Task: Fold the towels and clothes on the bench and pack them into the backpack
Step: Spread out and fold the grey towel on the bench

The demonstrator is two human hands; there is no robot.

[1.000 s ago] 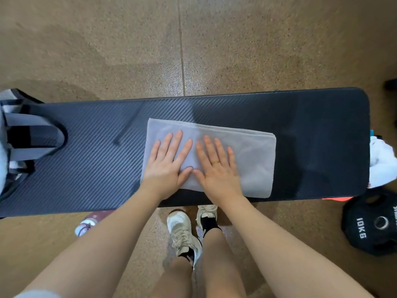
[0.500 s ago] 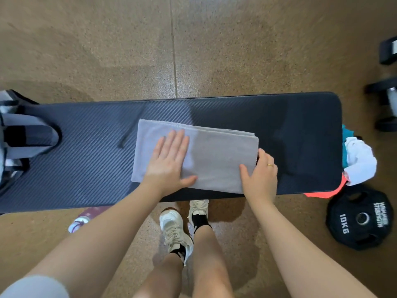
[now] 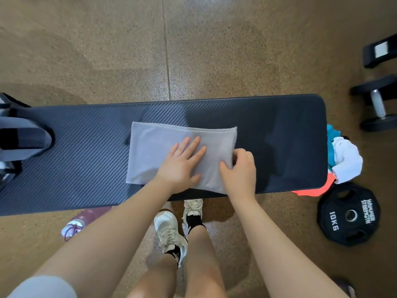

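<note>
Right now the grey towel [image 3: 171, 147], already folded into a long strip, lies flat across the middle of the bench [image 3: 279, 143], its near edge running close to the bench's near edge. The left hand [image 3: 182, 164] rests flat on it, fingers spread and gripping nothing, which looks meant to pin the cloth so it cannot slide while the other end is worked. The right hand [image 3: 240, 168] has its fingers curled around the towel's right end, thumb on top, and that end is lifted and bunched slightly off the padding; I judge this to be the start of folding the strip over towards the pinned half. The backpack [image 3: 19, 138] sits at the bench's left end, well apart from the towel, so packing is yet to come for this piece. A heap of clothes [image 3: 345, 160] in white, teal and orange hangs just off the bench's right end, apparently waiting their turn.
</note>
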